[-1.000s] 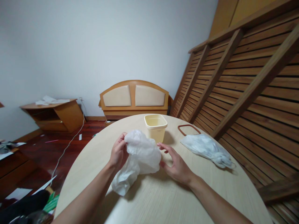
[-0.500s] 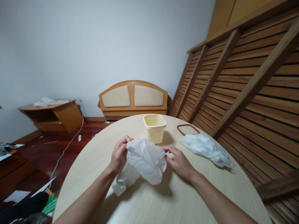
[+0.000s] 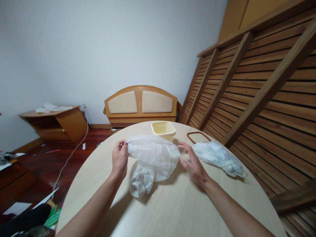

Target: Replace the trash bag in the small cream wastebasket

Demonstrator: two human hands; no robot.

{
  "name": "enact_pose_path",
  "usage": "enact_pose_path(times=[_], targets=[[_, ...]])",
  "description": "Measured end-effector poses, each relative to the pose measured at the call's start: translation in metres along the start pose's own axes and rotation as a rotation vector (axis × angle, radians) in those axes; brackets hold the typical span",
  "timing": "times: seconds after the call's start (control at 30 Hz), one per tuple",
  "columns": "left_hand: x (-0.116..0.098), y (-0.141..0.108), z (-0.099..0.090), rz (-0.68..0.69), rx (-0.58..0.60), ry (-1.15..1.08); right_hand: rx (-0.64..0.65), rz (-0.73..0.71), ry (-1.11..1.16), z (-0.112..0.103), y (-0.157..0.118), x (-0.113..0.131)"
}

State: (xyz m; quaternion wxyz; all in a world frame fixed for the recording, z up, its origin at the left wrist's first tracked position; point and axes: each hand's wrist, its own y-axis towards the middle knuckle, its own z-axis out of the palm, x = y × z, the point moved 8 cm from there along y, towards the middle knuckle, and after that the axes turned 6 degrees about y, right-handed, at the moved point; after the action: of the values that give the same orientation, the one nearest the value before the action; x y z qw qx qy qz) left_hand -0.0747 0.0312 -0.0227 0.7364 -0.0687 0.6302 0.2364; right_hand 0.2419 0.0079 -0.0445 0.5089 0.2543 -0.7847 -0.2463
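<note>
A thin white plastic bag (image 3: 156,156) spreads between my hands, its lower end crumpled over the near part of the table. My left hand (image 3: 120,156) pinches the bag's left edge between thumb and fingers. On the other side, my right hand (image 3: 194,166) has its fingers apart at the bag's right edge; whether the fingertips touch the plastic is hard to tell. Just behind the bag stands a pale yellow square bin (image 3: 164,129), its lower front hidden by the plastic.
A brown rounded-square ring (image 3: 188,137) lies right of the bin, beside a bundle of bags (image 3: 219,158) in clear plastic. All rest on the round light-wood table (image 3: 197,210). A slatted wooden panel (image 3: 247,98) leans along the right; a low cabinet (image 3: 66,123) stands left.
The bag has been opened out wider and raised in front of the bin. My left hand moved left, and my right hand shifted right with its fingers spreading.
</note>
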Motion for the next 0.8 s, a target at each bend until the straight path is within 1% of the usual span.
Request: enact_pose_path(times=[0.07,0.13,0.17,0.23,0.33,0.4,0.47,0.57,0.67,0.7,0.73,0.77,0.8], targets=[[-0.001,-0.002,0.003,0.001,0.025,-0.012,-0.006,-0.045,-0.094,0.002,0.000,0.010],[-0.002,-0.003,0.007,0.010,0.057,-0.019,-0.049,-0.039,-0.135,0.000,0.002,0.012],[-0.002,-0.004,0.007,0.016,0.067,-0.017,-0.082,-0.014,-0.120,-0.002,0.003,0.009],[0.000,-0.003,0.007,0.024,0.072,0.002,-0.189,0.070,-0.035,-0.011,0.005,-0.002],[0.002,-0.001,0.006,0.026,0.080,0.046,-0.418,0.214,0.105,-0.031,0.002,-0.025],[0.003,-0.003,0.009,0.019,0.133,0.045,-0.499,0.244,0.177,-0.039,0.001,-0.031],[0.001,-0.008,0.017,0.026,0.225,0.023,-0.471,0.235,0.243,-0.038,0.002,-0.030],[-0.005,-0.021,0.032,0.088,0.373,0.043,-0.309,0.195,0.323,-0.026,0.004,-0.017],[-0.006,-0.032,0.044,0.153,0.458,0.129,-0.187,0.200,0.329,-0.018,0.003,-0.005],[-0.006,-0.034,0.045,0.188,0.460,0.163,-0.169,0.211,0.305,-0.017,0.002,-0.003],[-0.009,-0.036,0.044,0.247,0.434,0.205,-0.160,0.220,0.263,-0.017,0.002,-0.001],[-0.015,-0.038,0.040,0.337,0.379,0.256,-0.149,0.222,0.211,-0.017,0.002,0.002],[-0.024,-0.042,0.035,0.462,0.303,0.316,-0.130,0.215,0.157,-0.016,0.003,0.005]])
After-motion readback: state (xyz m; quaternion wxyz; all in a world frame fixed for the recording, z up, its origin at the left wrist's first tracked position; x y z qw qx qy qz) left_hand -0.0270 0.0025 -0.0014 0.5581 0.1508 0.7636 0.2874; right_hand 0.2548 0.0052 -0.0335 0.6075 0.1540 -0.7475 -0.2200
